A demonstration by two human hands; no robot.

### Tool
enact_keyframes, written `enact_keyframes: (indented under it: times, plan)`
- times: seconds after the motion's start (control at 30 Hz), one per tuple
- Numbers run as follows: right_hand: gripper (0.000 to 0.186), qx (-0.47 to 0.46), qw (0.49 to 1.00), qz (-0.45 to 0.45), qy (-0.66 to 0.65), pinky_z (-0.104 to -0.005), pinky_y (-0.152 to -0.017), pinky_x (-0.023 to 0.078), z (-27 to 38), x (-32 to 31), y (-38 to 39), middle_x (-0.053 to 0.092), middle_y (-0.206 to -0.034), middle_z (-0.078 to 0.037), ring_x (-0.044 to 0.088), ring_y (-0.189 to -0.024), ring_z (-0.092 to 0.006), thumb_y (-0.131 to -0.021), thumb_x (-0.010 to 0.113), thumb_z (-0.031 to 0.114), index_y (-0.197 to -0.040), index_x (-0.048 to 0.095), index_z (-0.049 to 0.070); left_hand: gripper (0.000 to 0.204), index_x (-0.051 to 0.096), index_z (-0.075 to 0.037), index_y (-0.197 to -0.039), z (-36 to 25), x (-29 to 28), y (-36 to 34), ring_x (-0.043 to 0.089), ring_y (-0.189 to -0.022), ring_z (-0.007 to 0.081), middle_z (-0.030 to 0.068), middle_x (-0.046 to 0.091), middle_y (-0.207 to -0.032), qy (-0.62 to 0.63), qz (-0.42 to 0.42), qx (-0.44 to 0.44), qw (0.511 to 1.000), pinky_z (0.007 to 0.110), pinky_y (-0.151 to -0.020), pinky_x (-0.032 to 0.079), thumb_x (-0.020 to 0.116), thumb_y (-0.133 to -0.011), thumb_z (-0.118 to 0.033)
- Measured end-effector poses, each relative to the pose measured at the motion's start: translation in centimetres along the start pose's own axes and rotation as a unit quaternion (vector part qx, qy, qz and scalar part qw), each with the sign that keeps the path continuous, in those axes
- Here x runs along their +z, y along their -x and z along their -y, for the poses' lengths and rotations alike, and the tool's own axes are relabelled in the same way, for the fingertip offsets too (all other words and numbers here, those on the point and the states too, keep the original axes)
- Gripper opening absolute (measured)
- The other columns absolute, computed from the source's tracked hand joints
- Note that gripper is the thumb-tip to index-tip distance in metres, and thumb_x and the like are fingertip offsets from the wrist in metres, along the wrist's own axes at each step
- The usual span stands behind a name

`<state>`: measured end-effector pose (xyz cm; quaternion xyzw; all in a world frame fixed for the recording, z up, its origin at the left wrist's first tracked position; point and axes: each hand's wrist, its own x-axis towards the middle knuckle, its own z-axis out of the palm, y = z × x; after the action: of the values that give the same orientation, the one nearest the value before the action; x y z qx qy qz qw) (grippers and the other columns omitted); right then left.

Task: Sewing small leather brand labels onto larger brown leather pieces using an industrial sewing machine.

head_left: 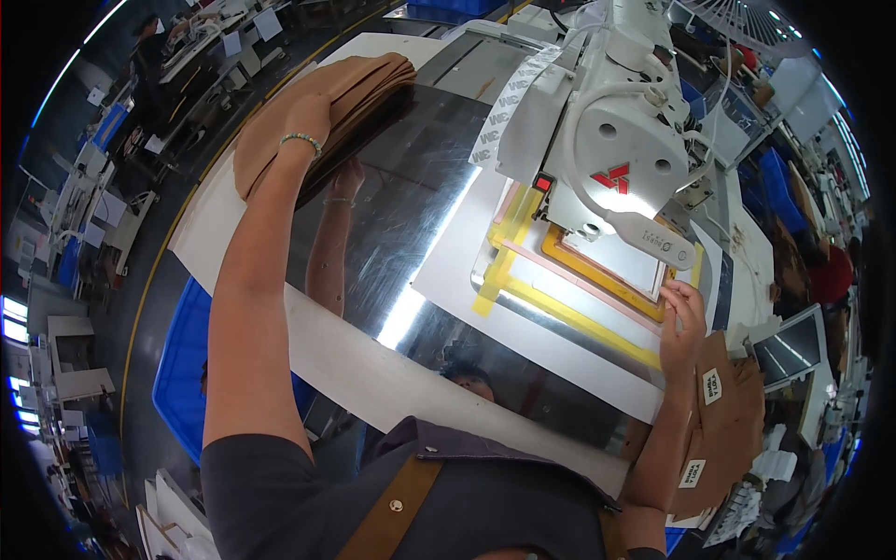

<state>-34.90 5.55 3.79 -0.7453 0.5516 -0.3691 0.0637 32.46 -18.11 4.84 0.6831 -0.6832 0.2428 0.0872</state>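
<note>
My left hand (306,114), with a beaded bracelet at its wrist, lies against a fanned stack of brown leather-like sheets (369,70) at the far left. Its fingers blend into the brown and cannot be made out. My right hand (684,322) has its thumb and fingers closed on the near right corner of an orange frame (597,271). That frame lies under the head of a white sewing machine (611,131). Yellow tape strips (511,233) and a pink strip (565,277) run along a white sheet beside it.
A shiny metal plate (392,224) covers the table's middle. Brown pieces with white labels (723,420) are piled at my right, near a dark screen (791,345). A blue bin (182,364) stands below the left table edge. Behind on the left, a person (145,65) is at another bench.
</note>
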Motion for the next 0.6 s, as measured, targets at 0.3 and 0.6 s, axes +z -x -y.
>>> enact_keyframes:
  times: [0.3, 0.6]
  plan:
    - [0.025, -0.054, 0.999, 0.004, -0.007, -0.0377, -0.096, 0.054, 2.6, 0.4, -0.5, 0.07, -0.116, -0.015, 0.067, -0.109, -0.0298, -0.095, 0.057, -0.008, -0.111, 0.074, -0.003, 0.016, 0.079, -0.006, -0.098, -5.5, -7.5, 6.7, 0.072, -0.095, 0.0377, 0.0158, 0.076, -0.098, 0.125, -0.125, 0.074, 0.981, 0.048, -0.085, 0.059, 0.067, -0.097, -0.016]
    - [0.024, -0.314, 0.94, 0.122, 0.061, -0.0358, -0.077, 0.053, 11.0, 7.7, -2.5, 0.071, -0.105, -0.005, 0.067, -0.095, -0.022, -0.081, 0.076, 0.007, -0.105, 0.074, 0.005, 0.02, 0.077, -0.002, -0.107, -15.6, -11.6, 21.0, 0.072, -0.102, 0.0289, 0.0093, 0.076, -0.119, 0.262, -0.048, 0.249, 0.931, 0.039, -0.087, 0.061, 0.069, -0.088, -0.002]
